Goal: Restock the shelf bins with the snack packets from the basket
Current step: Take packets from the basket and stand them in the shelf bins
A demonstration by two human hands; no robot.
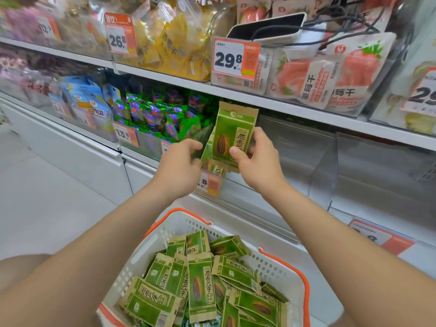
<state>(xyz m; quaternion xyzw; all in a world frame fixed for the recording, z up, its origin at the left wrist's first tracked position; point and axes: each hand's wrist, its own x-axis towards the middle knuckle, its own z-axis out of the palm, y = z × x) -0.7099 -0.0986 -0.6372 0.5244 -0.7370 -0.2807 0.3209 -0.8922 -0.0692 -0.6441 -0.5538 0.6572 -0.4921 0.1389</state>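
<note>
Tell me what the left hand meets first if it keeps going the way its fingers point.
The green seed packets held by the right hand. The left hand sits right at their edge, though depth is unclear.

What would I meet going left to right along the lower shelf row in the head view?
Blue packets → green-and-purple packets → sunflower seed packet, pinched by the right hand → clear bin with nothing visible inside.
</note>
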